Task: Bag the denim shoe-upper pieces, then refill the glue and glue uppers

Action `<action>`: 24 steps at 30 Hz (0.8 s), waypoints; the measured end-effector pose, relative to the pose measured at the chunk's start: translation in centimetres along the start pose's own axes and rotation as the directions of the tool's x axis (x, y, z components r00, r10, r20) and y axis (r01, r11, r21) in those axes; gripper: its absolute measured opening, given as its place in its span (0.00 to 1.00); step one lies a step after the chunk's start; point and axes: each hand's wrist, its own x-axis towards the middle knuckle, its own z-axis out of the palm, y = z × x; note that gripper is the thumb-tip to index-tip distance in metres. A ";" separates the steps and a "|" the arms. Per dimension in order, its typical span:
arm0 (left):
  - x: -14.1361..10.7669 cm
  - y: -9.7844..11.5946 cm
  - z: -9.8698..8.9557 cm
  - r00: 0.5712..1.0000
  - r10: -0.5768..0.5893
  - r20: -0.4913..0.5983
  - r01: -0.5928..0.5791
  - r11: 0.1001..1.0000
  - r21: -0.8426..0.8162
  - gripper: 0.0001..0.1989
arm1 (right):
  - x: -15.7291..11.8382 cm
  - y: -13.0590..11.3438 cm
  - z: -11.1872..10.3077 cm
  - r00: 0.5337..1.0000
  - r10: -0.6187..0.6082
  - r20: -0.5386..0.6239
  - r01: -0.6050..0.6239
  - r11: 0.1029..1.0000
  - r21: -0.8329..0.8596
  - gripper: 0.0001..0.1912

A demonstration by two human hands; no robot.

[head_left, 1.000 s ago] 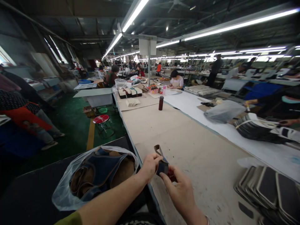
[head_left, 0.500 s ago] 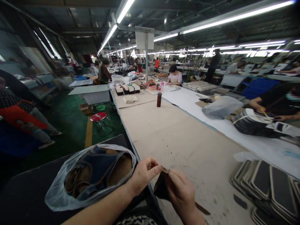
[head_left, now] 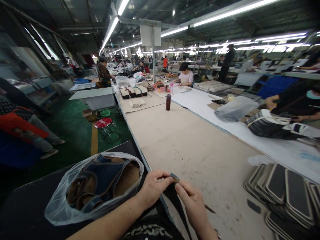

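A dark strip of material (head_left: 175, 197) hangs over the near table edge, its small grey end raised between both hands. My left hand (head_left: 155, 186) pinches that end from the left, thumb against fingers. From the right, my right hand (head_left: 192, 199) grips the same end with thumb and fingertips close to the left ones. Beyond my right hand, a thin brown piece (head_left: 209, 209) lies on the table, partly hidden. Left of my hands, a clear plastic bag (head_left: 56, 200) holds blue and brown leather-like pieces (head_left: 106, 175).
Stacks of dark, pale-edged panels (head_left: 298, 193) stand at the right, beside a small dark piece (head_left: 253, 206). A bottle (head_left: 168, 102) stands farther up the table (head_left: 172, 140). Across the table, a person (head_left: 300, 103) handles a bundle (head_left: 265, 125). A red stool (head_left: 103, 123) is at left.
The strip's end has turned up to show its grey face, and more of the dark strip hangs below. My right hand's fingers have shifted on it. The view has moved slightly.
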 end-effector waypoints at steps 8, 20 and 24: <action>-0.5 -1.2 0.7 0.993 -0.113 -0.033 0.105 0.975 -0.195 0.12 | 0.7 0.5 0.8 0.995 0.091 -0.029 -0.090 0.996 0.014 0.24; -0.1 -1.7 0.6 0.987 -0.160 -0.007 0.148 0.927 -0.344 0.14 | 1.4 2.3 -0.9 0.986 0.062 0.157 -0.068 0.997 0.037 0.24; 0.0 -1.8 0.8 0.989 -0.149 0.019 0.149 0.959 -0.240 0.14 | 1.5 1.7 -1.1 0.990 0.007 0.141 -0.006 1.000 -0.008 0.17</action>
